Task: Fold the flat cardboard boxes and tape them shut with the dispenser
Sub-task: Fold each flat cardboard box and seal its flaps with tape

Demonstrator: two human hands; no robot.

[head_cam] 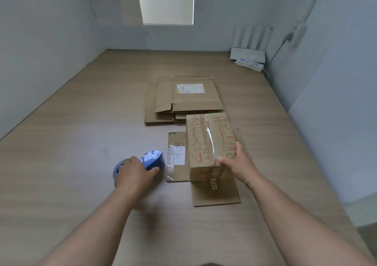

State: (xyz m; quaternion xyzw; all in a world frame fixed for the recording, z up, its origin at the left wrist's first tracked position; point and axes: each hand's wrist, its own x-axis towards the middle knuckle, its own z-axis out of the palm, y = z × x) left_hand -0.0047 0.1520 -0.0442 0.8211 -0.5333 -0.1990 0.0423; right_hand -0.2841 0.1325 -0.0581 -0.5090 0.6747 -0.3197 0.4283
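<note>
A folded cardboard box [206, 143] with red and grey printing stands on the wooden table [81, 143], a strip of clear tape running along its top seam. My right hand [234, 164] grips its near right corner. My left hand [133, 175] holds the blue tape dispenser [153, 159] down on the table, just left of the box. Under the box lies a flat cardboard piece [177, 170] with a white label and old tape. A stack of flat cardboard boxes [183, 100] lies farther back.
A white router with antennas [250, 50] and a power strip [250, 64] sit at the back right corner, with a cable running up the right wall. White walls close in the table on the left, back and right.
</note>
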